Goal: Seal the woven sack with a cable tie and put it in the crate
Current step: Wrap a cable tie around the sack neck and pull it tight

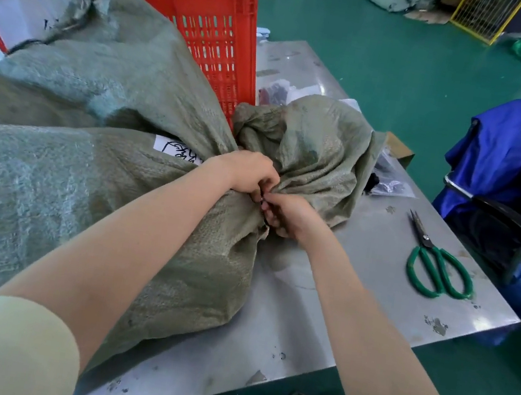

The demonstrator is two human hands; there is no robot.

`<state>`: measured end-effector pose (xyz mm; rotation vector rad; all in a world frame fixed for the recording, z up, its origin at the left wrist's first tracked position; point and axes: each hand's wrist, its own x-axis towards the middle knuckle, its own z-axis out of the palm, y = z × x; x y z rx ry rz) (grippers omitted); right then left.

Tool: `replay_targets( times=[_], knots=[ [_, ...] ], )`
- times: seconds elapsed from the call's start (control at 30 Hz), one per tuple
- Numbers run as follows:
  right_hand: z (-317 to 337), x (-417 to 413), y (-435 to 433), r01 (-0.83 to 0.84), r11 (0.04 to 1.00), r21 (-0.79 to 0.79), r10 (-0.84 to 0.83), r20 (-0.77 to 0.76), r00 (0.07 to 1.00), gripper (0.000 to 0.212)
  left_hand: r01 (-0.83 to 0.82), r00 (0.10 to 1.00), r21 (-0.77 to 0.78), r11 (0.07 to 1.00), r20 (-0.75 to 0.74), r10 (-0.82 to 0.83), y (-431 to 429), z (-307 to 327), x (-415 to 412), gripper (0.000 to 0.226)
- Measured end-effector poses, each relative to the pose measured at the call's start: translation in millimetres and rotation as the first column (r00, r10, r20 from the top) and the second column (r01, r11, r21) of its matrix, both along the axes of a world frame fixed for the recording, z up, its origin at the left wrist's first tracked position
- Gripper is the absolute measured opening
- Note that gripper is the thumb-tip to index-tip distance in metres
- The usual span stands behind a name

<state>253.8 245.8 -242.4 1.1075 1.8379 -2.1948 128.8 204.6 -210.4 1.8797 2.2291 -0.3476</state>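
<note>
Bare metal is left along the desk [353, 312] edge toward five o'clock, where green scissors [439, 261] lie. Green flooring surrounds it. The woven sack [82, 204] fills the nine o'clock side, the red crate [217, 21] at twelve. Its gathered neck is clenched by the left hand [246, 171]; a black cable tie [263, 202] is pinched by the right hand [290, 215].

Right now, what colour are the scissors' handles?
Green, on the scissors, seen in the head view.

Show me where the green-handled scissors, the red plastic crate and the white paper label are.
green-handled scissors [438, 261]: head view, handle crossing.
red plastic crate [211, 17]: head view, slotted side wall.
white paper label [176, 150]: head view, handwritten face.
</note>
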Motion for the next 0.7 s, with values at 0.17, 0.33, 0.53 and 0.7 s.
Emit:
replay_targets(
  times=[0.17,0.33,0.53,0.7],
  knots=[
    [-7,5,-1,0.087,0.983,0.163,-0.069,-0.115,0.991,0.039,0.041,0.982,-0.006,0.999,-0.182,-0.041,1,0,0,0.02],
    [-19,27,-2,0.182,0.982,0.047,-0.174,-0.143,0.974,0.039,-0.003,0.977,-0.019,1.0,-0.215,-0.001,6,-4,2,0.022],
    [-18,48,-6,0.213,0.977,0.005,-0.205,-0.245,0.948,0.041,-0.011,0.956,-0.009,1.0,-0.295,0.008,11,-5,6,0.02],
    [-16,54,-7,0.224,0.974,-0.033,-0.226,-0.231,0.946,0.04,-0.007,0.951,-0.022,1.0,-0.31,0.0,10,-5,6,0.023]
  ],
)
